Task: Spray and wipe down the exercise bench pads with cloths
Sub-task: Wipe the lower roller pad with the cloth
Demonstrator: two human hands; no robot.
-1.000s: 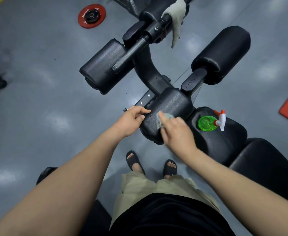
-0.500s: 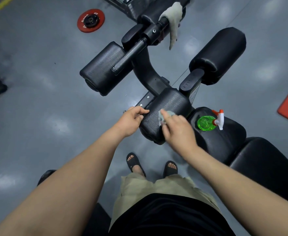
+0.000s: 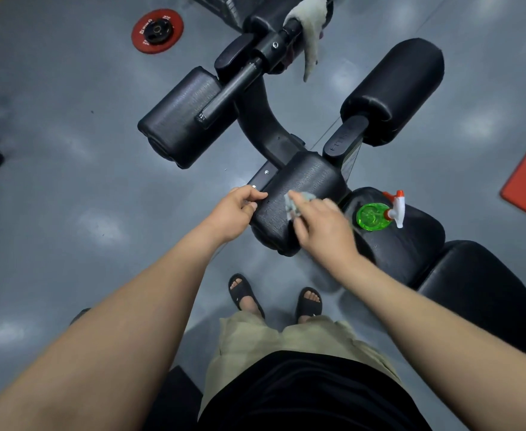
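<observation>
Barely a shift in the last second: the right hand [image 3: 324, 231] has nudged the cloth [image 3: 296, 205] a shade further up the front pad [image 3: 305, 178], and the left hand [image 3: 235, 213] has stayed put at that pad's left edge. So we're in the wiping step, no question, and it looks to be early or midway on this one pad, with most of its textured top not yet under the cloth. The left hand is curled, thumb on top and fingers tucked at the edge, pinching the pad to brace it. The right hand is bunched round the small grey cloth, fingertips pressing it onto the near part of the pad; it's blurred, so how tightly it's held I can't tell. The green spray bottle [image 3: 375, 216] stands upright on the seat pad [image 3: 411, 244], just beside the working hand, with nobody touching it. A second cloth [image 3: 311, 29] hangs over the bar at the far end. What's next, I'd say, is longer strokes out across the top and down the sides of this pad, with the brace kept firm so it doesn't swivel. Then it's a reach for the bottle to wet the two roller pads [image 3: 180, 119] further out, which look untouched. A red weight plate [image 3: 157, 31] lies on the floor, well apart.
</observation>
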